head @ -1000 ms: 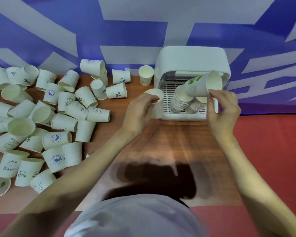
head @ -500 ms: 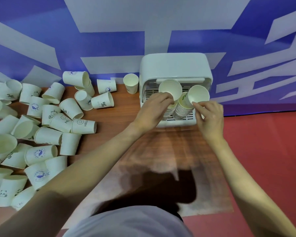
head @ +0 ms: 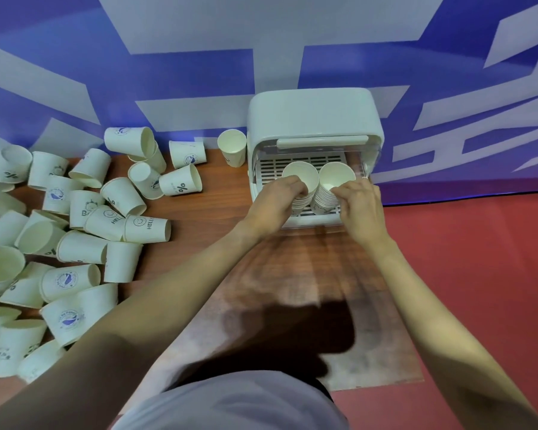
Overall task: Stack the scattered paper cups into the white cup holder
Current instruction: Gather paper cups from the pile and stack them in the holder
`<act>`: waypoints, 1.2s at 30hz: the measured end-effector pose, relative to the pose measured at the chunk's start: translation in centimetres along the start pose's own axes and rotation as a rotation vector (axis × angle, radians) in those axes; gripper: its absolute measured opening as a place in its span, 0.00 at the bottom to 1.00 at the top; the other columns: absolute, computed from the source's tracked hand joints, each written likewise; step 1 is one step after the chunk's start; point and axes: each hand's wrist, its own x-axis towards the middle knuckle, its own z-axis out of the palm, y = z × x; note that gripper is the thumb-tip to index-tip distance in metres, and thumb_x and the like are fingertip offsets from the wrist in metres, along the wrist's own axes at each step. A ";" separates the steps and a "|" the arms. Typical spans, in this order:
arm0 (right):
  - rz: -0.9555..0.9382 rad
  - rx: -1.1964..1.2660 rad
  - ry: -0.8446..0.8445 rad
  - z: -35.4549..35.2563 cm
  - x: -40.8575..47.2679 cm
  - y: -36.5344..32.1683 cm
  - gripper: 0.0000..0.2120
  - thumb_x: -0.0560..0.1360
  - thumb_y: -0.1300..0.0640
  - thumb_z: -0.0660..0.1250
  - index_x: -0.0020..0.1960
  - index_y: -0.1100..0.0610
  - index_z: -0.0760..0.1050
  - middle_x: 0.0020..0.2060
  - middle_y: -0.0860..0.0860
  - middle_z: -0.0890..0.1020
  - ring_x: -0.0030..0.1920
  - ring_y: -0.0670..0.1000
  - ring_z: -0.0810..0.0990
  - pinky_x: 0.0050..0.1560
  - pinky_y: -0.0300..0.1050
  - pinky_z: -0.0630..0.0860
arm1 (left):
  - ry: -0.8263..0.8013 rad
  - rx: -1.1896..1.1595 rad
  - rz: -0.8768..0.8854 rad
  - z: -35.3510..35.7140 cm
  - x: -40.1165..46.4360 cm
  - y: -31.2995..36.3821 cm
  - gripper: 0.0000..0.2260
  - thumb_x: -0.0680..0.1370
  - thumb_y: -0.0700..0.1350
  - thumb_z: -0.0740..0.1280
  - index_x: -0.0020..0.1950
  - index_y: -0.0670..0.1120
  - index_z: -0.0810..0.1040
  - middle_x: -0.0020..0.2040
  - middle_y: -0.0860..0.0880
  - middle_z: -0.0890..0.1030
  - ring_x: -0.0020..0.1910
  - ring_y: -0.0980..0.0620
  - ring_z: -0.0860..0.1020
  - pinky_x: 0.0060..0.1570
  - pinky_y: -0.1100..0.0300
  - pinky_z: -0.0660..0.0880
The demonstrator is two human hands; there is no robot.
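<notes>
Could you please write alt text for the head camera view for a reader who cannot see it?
Both hands grip the tops of two cup stacks inside the white cup holder: left hand on the left stack, right hand on the right stack. Loose paper cups litter the wooden table to the left.

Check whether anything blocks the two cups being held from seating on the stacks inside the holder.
Nothing visible does. The left hand and right hand each grip a cup already sitting on the left stack and right stack inside the white cup holder.
</notes>
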 end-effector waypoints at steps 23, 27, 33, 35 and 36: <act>-0.414 0.210 -0.474 6.1 -9.9 -19.0 0.19 0.77 0.58 0.63 0.68 0.57 0.71 0.64 0.51 0.75 0.65 0.53 0.70 0.66 0.54 0.66 | 0.348 -0.091 -0.696 -5.0 -28.0 -7.5 0.17 0.70 0.41 0.61 0.58 0.43 0.76 0.55 0.45 0.78 0.54 0.45 0.75 0.54 0.53 0.72; -0.496 0.242 -0.667 8.6 -10.9 -24.2 0.20 0.79 0.57 0.61 0.70 0.57 0.67 0.67 0.52 0.72 0.67 0.53 0.69 0.68 0.49 0.64 | 0.363 -0.024 -0.827 -5.3 -33.7 -8.3 0.11 0.74 0.39 0.65 0.56 0.41 0.77 0.53 0.43 0.79 0.52 0.42 0.76 0.50 0.52 0.72; -0.440 0.273 -0.733 11.8 -11.0 -29.0 0.22 0.78 0.57 0.63 0.71 0.60 0.66 0.67 0.56 0.73 0.67 0.56 0.69 0.69 0.50 0.63 | 0.216 0.031 -0.953 -5.5 -39.4 -9.2 0.12 0.72 0.35 0.69 0.54 0.38 0.78 0.50 0.39 0.79 0.48 0.37 0.77 0.44 0.48 0.75; -0.383 0.284 -0.767 12.5 -10.8 -30.1 0.22 0.78 0.57 0.64 0.70 0.60 0.66 0.65 0.56 0.74 0.66 0.56 0.70 0.68 0.49 0.65 | 0.174 0.049 -0.965 -5.9 -40.0 -9.3 0.11 0.71 0.34 0.69 0.53 0.37 0.78 0.47 0.38 0.79 0.46 0.36 0.76 0.42 0.48 0.74; -0.347 0.295 -0.791 13.0 -10.8 -30.4 0.22 0.78 0.57 0.65 0.70 0.60 0.67 0.63 0.55 0.76 0.64 0.55 0.71 0.66 0.50 0.66 | 0.154 0.053 -0.982 -6.0 -40.1 -9.4 0.10 0.72 0.35 0.69 0.53 0.38 0.78 0.46 0.38 0.78 0.46 0.37 0.76 0.40 0.49 0.73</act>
